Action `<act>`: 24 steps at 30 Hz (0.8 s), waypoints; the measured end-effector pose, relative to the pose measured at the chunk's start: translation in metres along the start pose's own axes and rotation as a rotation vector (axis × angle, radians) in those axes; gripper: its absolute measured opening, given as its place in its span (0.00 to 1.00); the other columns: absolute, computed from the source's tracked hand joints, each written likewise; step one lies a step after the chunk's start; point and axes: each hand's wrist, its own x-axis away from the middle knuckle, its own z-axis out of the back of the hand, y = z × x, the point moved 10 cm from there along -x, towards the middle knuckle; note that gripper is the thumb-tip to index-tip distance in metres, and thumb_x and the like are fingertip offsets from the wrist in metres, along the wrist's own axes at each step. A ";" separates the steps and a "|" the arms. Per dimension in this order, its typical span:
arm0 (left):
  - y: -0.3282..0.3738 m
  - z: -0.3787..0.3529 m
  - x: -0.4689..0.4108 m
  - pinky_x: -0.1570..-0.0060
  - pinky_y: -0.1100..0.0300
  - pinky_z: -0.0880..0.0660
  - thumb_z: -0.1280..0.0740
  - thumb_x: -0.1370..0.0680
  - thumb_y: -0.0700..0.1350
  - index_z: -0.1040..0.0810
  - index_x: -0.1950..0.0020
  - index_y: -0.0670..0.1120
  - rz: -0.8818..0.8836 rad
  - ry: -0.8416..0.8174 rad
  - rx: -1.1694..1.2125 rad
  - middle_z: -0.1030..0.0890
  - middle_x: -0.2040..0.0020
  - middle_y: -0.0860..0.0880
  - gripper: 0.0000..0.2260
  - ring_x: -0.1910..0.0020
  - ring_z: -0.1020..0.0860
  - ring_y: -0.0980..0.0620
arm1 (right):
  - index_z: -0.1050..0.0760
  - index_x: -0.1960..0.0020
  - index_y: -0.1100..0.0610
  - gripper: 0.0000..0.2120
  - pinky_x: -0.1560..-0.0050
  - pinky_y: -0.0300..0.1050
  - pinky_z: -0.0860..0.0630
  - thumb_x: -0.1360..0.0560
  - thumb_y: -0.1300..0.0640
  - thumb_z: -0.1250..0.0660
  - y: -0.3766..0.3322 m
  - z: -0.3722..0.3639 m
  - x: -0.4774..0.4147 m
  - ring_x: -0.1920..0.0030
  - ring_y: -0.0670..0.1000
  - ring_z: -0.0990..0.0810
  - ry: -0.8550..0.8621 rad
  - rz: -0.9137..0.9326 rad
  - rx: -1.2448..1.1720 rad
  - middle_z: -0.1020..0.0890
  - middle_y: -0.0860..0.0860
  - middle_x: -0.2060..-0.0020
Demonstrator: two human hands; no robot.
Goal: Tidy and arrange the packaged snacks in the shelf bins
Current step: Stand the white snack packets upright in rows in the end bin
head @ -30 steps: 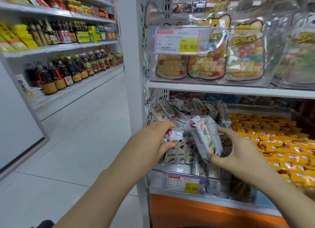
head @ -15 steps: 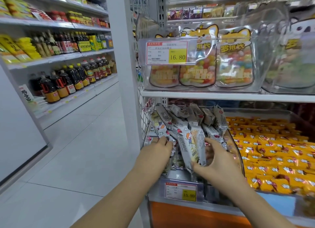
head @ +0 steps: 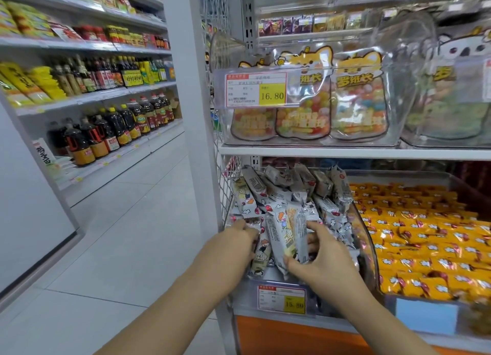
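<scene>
A bundle of white snack packets (head: 285, 237) was held almost upright at the near edge of the clear bin (head: 368, 248), its long axis leaning far-left. It was pinched by the thumb and curled fingers of the right hand (head: 322, 261). Just left, the left hand (head: 236, 244) was curled against neighbouring packets (head: 261, 253); whether they were gripped could not be told.

Grey-and-white, cartoon-printed snack bars (head: 292, 192) lie heaped at all angles in the clear bin (head: 369, 248) at the left end of the lower shelf, piled higher toward the back. At the pile's front a few upright bars (head: 285, 235) stand on end in the grip of the right hand (head: 324, 261), while the left hand (head: 233, 245) touches packets at the front left. Just beside it, a second bin (head: 398, 172) holds orange packets (head: 425, 235) in flat, tidy rows.
</scene>
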 end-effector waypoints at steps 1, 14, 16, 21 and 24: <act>-0.005 0.007 0.005 0.48 0.60 0.27 0.34 0.23 0.44 0.29 0.33 0.50 0.028 -0.005 0.176 0.28 0.36 0.50 0.18 0.47 0.23 0.53 | 0.40 0.29 0.53 0.36 0.65 0.29 0.30 0.31 0.51 0.27 0.001 -0.001 0.000 0.59 0.39 0.28 -0.002 -0.001 0.000 0.30 0.38 0.57; -0.004 0.029 0.017 0.63 0.62 0.25 0.33 0.24 0.47 0.29 0.52 0.59 0.081 0.170 0.852 0.22 0.60 0.57 0.08 0.68 0.23 0.59 | 0.37 0.30 0.52 0.38 0.50 0.29 0.31 0.34 0.45 0.25 -0.008 -0.016 0.000 0.50 0.42 0.28 -0.063 0.090 -0.007 0.26 0.46 0.44; -0.002 0.030 0.019 0.58 0.59 0.23 0.33 0.24 0.46 0.27 0.47 0.58 0.055 0.144 0.880 0.21 0.57 0.57 0.09 0.65 0.21 0.58 | 0.33 0.33 0.54 0.32 0.59 0.27 0.32 0.33 0.48 0.26 -0.011 -0.007 -0.001 0.59 0.42 0.29 -0.055 0.108 -0.019 0.26 0.46 0.55; -0.008 0.036 0.024 0.53 0.52 0.23 0.32 0.24 0.44 0.26 0.47 0.57 0.047 0.173 0.954 0.20 0.55 0.59 0.09 0.59 0.19 0.52 | 0.31 0.45 0.48 0.21 0.68 0.31 0.32 0.33 0.50 0.25 -0.018 0.014 -0.001 0.69 0.41 0.30 -0.037 0.122 -0.041 0.28 0.47 0.67; -0.012 0.041 0.026 0.57 0.60 0.23 0.32 0.24 0.43 0.26 0.47 0.57 0.036 0.192 0.948 0.20 0.56 0.63 0.10 0.62 0.19 0.57 | 0.36 0.58 0.46 0.20 0.69 0.35 0.34 0.36 0.47 0.23 -0.031 0.031 0.005 0.68 0.40 0.32 0.092 0.216 0.111 0.31 0.45 0.68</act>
